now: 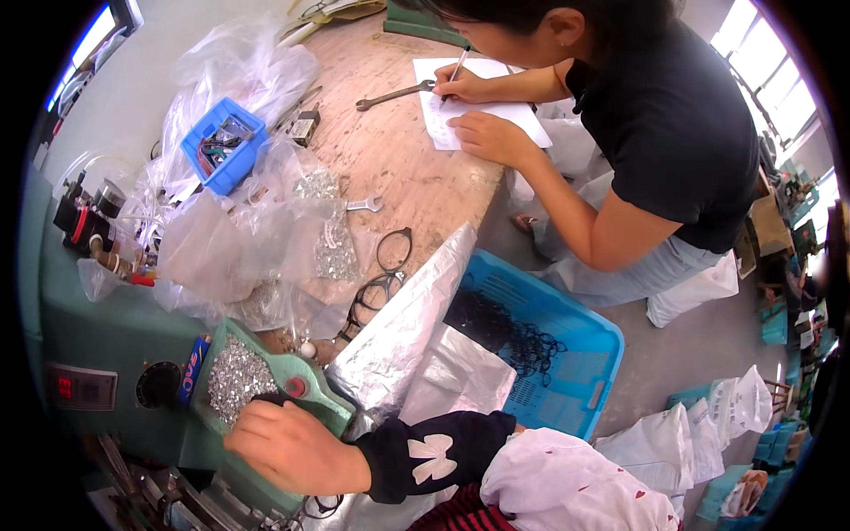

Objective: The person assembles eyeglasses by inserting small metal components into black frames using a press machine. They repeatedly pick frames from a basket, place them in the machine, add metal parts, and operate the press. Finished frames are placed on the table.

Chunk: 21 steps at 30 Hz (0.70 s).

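Silver bits lie beside the right grip, curled, its hold hidden.

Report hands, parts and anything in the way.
Left hand out of view; right hand at green tray, grip unclear. Silver parts heaped in tray. Hand hides part of tray, dark item close by.

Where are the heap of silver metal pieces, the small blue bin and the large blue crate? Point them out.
Silver metal pieces [235,372]: head view, middle of the heap.
Small blue bin [234,173]: head view, its outer side wall.
Large blue crate [580,332]: head view, inside of its wall.
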Each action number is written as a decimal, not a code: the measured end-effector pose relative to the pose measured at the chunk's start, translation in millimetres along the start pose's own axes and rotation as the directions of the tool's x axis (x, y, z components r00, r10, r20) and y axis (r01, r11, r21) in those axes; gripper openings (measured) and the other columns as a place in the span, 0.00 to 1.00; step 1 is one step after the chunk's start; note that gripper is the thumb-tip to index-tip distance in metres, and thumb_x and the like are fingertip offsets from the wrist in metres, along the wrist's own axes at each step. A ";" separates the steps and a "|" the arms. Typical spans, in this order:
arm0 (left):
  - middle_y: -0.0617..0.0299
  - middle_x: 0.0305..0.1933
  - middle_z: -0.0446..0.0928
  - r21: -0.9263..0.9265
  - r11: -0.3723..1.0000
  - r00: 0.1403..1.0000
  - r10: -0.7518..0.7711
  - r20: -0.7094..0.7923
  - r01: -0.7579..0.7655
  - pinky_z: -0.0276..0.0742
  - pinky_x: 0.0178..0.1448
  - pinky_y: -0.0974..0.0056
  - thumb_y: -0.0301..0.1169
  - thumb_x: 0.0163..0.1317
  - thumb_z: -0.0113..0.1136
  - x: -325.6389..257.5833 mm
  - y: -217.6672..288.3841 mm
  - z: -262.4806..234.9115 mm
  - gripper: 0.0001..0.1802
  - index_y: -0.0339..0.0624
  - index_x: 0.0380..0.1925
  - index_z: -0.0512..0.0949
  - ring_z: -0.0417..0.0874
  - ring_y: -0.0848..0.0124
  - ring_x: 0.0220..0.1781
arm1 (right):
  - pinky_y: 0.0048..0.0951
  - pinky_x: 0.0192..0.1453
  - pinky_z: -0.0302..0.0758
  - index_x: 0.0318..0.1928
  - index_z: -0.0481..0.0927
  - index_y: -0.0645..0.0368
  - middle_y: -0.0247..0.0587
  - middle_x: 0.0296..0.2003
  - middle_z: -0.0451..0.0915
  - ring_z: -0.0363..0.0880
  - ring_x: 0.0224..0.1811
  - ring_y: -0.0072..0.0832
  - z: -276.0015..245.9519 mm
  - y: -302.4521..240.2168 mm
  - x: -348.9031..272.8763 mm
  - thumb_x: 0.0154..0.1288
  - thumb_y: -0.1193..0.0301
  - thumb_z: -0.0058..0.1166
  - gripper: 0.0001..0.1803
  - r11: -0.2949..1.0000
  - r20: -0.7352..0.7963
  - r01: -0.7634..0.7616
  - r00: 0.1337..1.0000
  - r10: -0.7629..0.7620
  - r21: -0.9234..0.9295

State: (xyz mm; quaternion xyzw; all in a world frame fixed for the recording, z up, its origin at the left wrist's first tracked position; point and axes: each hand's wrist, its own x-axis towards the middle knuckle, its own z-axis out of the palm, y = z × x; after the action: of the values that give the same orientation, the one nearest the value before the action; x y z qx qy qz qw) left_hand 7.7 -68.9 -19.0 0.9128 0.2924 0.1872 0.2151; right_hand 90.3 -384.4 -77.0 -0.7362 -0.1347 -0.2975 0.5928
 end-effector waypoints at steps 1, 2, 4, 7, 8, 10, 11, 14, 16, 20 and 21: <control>0.48 0.52 0.81 0.004 1.000 1.000 -0.001 -0.008 0.001 0.77 0.54 0.60 0.35 0.72 0.55 -1.0 2.4 2.3 0.20 0.32 0.58 0.77 0.81 0.63 0.48 | 0.35 0.40 0.67 0.40 0.76 0.57 0.39 0.35 0.71 0.73 0.42 0.37 -1.2 0.3 1.1 0.56 0.76 0.58 0.10 1.000 0.002 0.004 1.000 -0.004 0.007; 0.48 0.52 0.81 0.008 1.000 1.000 0.000 -0.013 0.000 0.77 0.55 0.60 0.35 0.73 0.55 -0.9 3.7 3.4 0.21 0.32 0.58 0.77 0.81 0.63 0.49 | 0.35 0.40 0.67 0.39 0.76 0.57 0.39 0.35 0.71 0.73 0.42 0.37 -2.2 0.6 2.3 0.56 0.76 0.58 0.09 1.000 0.005 0.008 1.000 -0.008 0.014; 0.48 0.52 0.81 0.017 1.000 1.000 -0.005 -0.024 0.005 0.77 0.55 0.60 0.35 0.73 0.55 -2.1 7.8 9.2 0.21 0.32 0.58 0.76 0.81 0.62 0.49 | 0.35 0.40 0.67 0.39 0.76 0.57 0.39 0.35 0.71 0.73 0.42 0.37 -4.1 1.3 2.5 0.57 0.76 0.58 0.09 1.000 0.012 0.003 1.000 -0.003 0.025; 0.47 0.53 0.81 0.024 1.000 0.999 -0.007 -0.037 0.007 0.78 0.55 0.59 0.36 0.73 0.54 -3.3 12.8 14.9 0.22 0.32 0.59 0.76 0.81 0.62 0.50 | 0.34 0.39 0.67 0.40 0.76 0.57 0.38 0.35 0.72 0.73 0.43 0.36 -5.7 2.1 2.8 0.57 0.75 0.58 0.10 1.000 0.016 -0.014 1.000 0.014 0.028; 0.47 0.53 0.81 0.026 1.000 0.999 -0.005 -0.041 0.006 0.78 0.55 0.59 0.36 0.73 0.54 -3.1 14.3 16.7 0.22 0.32 0.59 0.76 0.81 0.62 0.50 | 0.34 0.38 0.67 0.41 0.76 0.57 0.38 0.36 0.72 0.73 0.43 0.35 -7.1 2.3 3.5 0.57 0.75 0.58 0.10 1.000 0.021 -0.013 1.000 0.013 0.022; 0.46 0.54 0.81 0.036 0.999 0.999 -0.021 -0.049 0.023 0.78 0.55 0.59 0.37 0.73 0.54 -6.4 11.8 16.5 0.22 0.32 0.60 0.76 0.81 0.62 0.50 | 0.33 0.37 0.68 0.42 0.76 0.57 0.37 0.36 0.73 0.74 0.44 0.34 -7.5 1.9 2.1 0.57 0.74 0.58 0.11 1.000 0.041 -0.008 0.999 0.007 0.019; 0.46 0.54 0.81 0.041 0.999 0.998 -0.026 -0.059 0.029 0.78 0.55 0.59 0.37 0.73 0.54 -8.2 10.8 16.0 0.22 0.32 0.60 0.76 0.81 0.62 0.51 | 0.33 0.37 0.68 0.42 0.76 0.57 0.37 0.36 0.73 0.74 0.44 0.34 -7.3 1.3 1.7 0.57 0.74 0.58 0.11 1.000 0.049 0.001 0.999 -0.002 0.019; 0.46 0.55 0.80 0.040 0.999 0.998 -0.021 -0.062 0.023 0.78 0.55 0.58 0.38 0.74 0.54 -7.1 12.1 20.5 0.23 0.32 0.61 0.75 0.82 0.62 0.51 | 0.33 0.37 0.68 0.42 0.76 0.57 0.38 0.36 0.73 0.74 0.44 0.35 -9.0 2.4 1.1 0.57 0.74 0.58 0.11 1.000 0.036 0.007 0.999 -0.008 0.016; 0.45 0.55 0.80 0.043 0.999 0.997 -0.023 -0.077 0.027 0.79 0.55 0.58 0.38 0.74 0.54 -8.9 10.9 20.3 0.23 0.32 0.61 0.75 0.82 0.61 0.52 | 0.34 0.37 0.68 0.42 0.76 0.57 0.38 0.36 0.73 0.73 0.44 0.35 -8.1 1.3 0.2 0.57 0.74 0.58 0.11 0.999 0.027 -0.001 1.000 0.000 0.033; 0.44 0.56 0.80 0.025 0.999 0.993 -0.026 -0.111 0.029 0.79 0.55 0.57 0.39 0.74 0.54 -15.2 6.0 17.6 0.24 0.32 0.62 0.74 0.82 0.61 0.53 | 0.36 0.38 0.70 0.41 0.77 0.58 0.39 0.35 0.74 0.74 0.44 0.37 -3.3 1.9 -1.8 0.57 0.76 0.59 0.10 0.998 0.024 -0.031 0.999 0.030 0.060; 0.44 0.56 0.80 0.001 1.000 0.991 -0.026 -0.133 0.027 0.79 0.55 0.57 0.39 0.74 0.54 -15.6 4.0 11.8 0.24 0.32 0.62 0.74 0.82 0.61 0.53 | 0.37 0.38 0.71 0.40 0.77 0.58 0.39 0.35 0.74 0.75 0.43 0.38 0.2 1.2 0.5 0.57 0.76 0.59 0.10 0.997 0.030 -0.022 0.999 0.020 0.070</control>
State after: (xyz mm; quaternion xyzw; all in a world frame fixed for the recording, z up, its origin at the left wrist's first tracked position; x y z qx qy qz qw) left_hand 3.2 -84.8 -30.2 0.8945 0.3185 0.2445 0.1965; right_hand 91.4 -384.6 -77.6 -0.7207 -0.1462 -0.2755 0.6191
